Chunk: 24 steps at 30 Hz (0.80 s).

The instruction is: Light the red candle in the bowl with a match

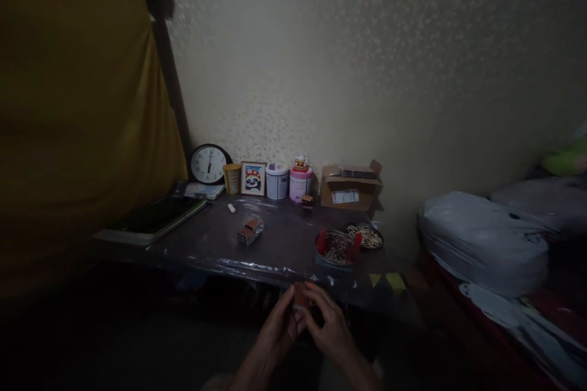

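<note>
My left hand (275, 333) and my right hand (331, 328) meet low in the dim foreground, just in front of the dark table's (206, 244) near edge. Together their fingertips pinch a small reddish-brown block (301, 294). Both hands have fingers curled around it. On the table beyond them stands a round container with red handles (337, 248), filled with small speckled pieces, and next to it a dark dish (365, 236) of similar pieces. A clear plastic bag with brown blocks (250, 230) lies near the table's middle.
Along the wall stand a clock (208, 164), a yellow tin (232, 178), a panda picture (253, 178), two tubs (288, 182) and an open cardboard box (351, 186). A laptop (153, 218) lies left. Yellow cloth (77, 110) hangs left; bagged bundles (486, 238) lie right.
</note>
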### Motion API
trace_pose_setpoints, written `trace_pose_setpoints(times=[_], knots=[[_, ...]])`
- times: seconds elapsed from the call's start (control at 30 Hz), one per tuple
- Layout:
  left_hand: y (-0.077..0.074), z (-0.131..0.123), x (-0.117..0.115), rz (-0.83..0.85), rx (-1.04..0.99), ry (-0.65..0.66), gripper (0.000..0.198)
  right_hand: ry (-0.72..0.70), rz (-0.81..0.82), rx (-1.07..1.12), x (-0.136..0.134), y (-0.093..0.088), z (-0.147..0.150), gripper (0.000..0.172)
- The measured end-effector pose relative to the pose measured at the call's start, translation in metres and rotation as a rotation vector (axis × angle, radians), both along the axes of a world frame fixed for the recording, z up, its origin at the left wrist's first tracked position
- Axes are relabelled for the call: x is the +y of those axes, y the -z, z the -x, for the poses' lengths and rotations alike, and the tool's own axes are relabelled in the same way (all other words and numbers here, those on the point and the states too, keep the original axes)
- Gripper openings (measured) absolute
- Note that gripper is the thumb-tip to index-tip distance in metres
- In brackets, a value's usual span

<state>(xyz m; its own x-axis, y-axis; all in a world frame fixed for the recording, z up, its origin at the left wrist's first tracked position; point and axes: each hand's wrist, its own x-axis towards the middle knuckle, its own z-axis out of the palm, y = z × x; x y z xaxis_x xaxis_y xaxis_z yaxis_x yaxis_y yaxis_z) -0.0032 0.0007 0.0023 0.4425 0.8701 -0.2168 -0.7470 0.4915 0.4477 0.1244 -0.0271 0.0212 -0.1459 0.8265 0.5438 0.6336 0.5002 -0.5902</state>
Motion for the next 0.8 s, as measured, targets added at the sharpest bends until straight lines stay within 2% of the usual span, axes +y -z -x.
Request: trace_pose_setpoints(times=[0.2, 0.53, 0.8], knots=[[0.0002, 0.0001, -0.0019, -0.024, -0.018, 0.030, 0.022, -0.039, 0.002, -0.007, 0.0021, 0.0000, -0.0017, 0.028], [-0.0006, 0.0005, -0.0020, -0.032, -0.020, 0.026, 0.021, -0.023, 0.017, -0.008, 0.0029, 0.0035, -0.0020, 0.029], [-0.0042, 0.0009, -0.0029, -0.056, -0.031, 0.045, 0.022, -0.041, 0.026, 0.034, 0.0019, -0.0042, -0.0020, 0.027]])
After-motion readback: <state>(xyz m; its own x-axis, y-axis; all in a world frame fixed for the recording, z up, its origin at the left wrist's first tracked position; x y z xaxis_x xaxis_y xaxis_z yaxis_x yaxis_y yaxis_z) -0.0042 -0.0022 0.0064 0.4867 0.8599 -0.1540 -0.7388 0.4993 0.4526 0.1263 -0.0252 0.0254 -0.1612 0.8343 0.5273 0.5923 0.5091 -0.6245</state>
